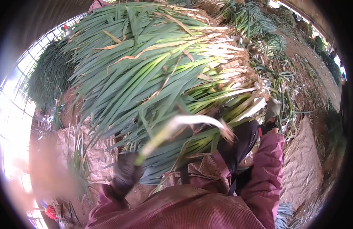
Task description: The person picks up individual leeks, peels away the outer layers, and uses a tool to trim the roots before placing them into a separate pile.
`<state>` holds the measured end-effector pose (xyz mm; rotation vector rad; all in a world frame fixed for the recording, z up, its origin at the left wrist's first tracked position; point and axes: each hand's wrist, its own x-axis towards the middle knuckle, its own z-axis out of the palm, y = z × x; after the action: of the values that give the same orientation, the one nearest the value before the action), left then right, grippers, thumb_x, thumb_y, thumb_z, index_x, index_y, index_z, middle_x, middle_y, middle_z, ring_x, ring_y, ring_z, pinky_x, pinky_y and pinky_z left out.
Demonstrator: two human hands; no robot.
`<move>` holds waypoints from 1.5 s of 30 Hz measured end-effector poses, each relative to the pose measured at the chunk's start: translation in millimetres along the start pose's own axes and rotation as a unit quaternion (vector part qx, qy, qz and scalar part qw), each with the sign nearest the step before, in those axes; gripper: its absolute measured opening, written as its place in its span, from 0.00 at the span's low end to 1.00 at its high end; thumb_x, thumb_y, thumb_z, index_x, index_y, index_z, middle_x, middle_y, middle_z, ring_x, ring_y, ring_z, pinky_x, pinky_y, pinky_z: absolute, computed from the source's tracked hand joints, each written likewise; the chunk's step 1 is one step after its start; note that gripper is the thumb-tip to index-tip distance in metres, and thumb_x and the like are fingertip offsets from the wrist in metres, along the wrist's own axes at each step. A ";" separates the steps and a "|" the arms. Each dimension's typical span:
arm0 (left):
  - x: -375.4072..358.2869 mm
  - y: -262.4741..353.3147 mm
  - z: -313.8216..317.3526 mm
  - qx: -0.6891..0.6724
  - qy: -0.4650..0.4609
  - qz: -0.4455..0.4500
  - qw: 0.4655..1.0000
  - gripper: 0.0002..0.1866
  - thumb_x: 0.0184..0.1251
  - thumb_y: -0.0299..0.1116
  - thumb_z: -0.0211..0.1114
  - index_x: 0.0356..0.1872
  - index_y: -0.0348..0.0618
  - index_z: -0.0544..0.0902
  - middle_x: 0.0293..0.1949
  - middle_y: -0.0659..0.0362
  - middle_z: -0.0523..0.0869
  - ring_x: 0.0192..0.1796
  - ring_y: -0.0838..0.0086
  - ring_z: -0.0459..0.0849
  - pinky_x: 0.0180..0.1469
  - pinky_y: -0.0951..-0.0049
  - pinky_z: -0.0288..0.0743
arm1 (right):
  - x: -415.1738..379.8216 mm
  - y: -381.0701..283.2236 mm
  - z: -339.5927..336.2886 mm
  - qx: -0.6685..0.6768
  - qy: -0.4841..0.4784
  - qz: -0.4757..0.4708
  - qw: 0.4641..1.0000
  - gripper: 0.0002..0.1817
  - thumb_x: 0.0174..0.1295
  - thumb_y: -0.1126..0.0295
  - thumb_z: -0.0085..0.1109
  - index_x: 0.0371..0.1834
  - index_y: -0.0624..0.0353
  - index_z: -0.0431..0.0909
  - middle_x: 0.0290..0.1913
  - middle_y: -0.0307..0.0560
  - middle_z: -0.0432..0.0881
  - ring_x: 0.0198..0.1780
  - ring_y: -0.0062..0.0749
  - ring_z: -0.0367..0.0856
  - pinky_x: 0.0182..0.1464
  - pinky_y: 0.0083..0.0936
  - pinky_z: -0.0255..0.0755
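My left hand (127,170), in a dark glove, grips a long green onion (155,143) by its green part. The white stem of this onion bends up and over to the right, blurred, with its brown roots above my lap. Beyond it lies a large heap of green onions (146,72), leaves to the left and white root ends to the right. Out on the right, my right hand (273,110) in a grey glove is beside the root ends, close to a thick white stem (254,108). Its fingers are drawn together, and I cannot tell what is in them.
More green onions (249,23) are piled at the back right, and another dark green heap (50,72) stands at the left by the bright mesh wall. Loose leaves and trimmings (291,87) litter the ground. Brown sheeting (302,164) lies at the right. A person's sleeve (98,4) shows at the top.
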<state>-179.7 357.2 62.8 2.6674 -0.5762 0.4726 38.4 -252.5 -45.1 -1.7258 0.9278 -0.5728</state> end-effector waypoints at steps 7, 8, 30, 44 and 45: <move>-40.4 -244.9 -149.8 0.889 0.129 -0.126 0.421 0.18 0.78 0.46 0.49 0.58 0.49 0.76 0.39 0.68 0.81 0.30 0.80 0.79 0.29 0.78 0.72 | -185.5 -87.4 41.9 -0.433 -0.161 -0.170 0.871 0.31 0.49 0.53 0.71 0.55 0.56 0.78 0.57 0.55 0.79 0.61 0.43 0.76 0.59 0.37 0.73; -46.3 -273.1 -162.3 0.842 0.063 -0.195 0.499 0.18 0.77 0.45 0.50 0.59 0.48 0.75 0.42 0.67 0.81 0.32 0.78 0.79 0.31 0.77 0.73 | -200.3 -83.6 54.9 -0.460 -0.215 -0.243 0.827 0.29 0.50 0.56 0.69 0.55 0.55 0.77 0.57 0.54 0.79 0.61 0.43 0.76 0.59 0.37 0.73; 246.4 32.8 215.4 0.092 -0.167 0.117 0.975 0.13 0.55 0.31 0.64 0.42 0.43 0.80 0.44 0.48 0.81 0.47 0.57 0.83 0.43 0.58 0.78 | -2.9 -72.8 -55.4 -0.561 0.287 -0.400 0.665 0.15 0.59 0.68 0.55 0.47 0.64 0.77 0.48 0.52 0.81 0.52 0.44 0.79 0.54 0.46 0.71; 302.8 61.9 280.3 0.198 -0.214 0.136 0.947 0.08 0.55 0.28 0.63 0.37 0.44 0.82 0.31 0.53 0.85 0.35 0.59 0.88 0.31 0.58 0.81 | -139.8 37.4 80.4 -0.407 -0.171 -0.491 0.751 0.14 0.52 0.66 0.56 0.43 0.51 0.80 0.49 0.43 0.77 0.57 0.41 0.71 0.55 0.44 0.64; 302.9 59.1 290.0 0.203 -0.211 0.124 0.948 0.08 0.55 0.27 0.64 0.36 0.44 0.82 0.30 0.53 0.86 0.34 0.58 0.88 0.30 0.58 0.81 | -149.7 14.3 69.0 -0.339 -0.140 -0.585 0.723 0.13 0.53 0.66 0.55 0.42 0.51 0.80 0.47 0.41 0.77 0.55 0.39 0.72 0.59 0.46 0.61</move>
<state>124.4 87.2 -55.3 3.1305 -1.0483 0.0782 -1.9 -94.5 -72.9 -2.9229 -0.4063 -0.7509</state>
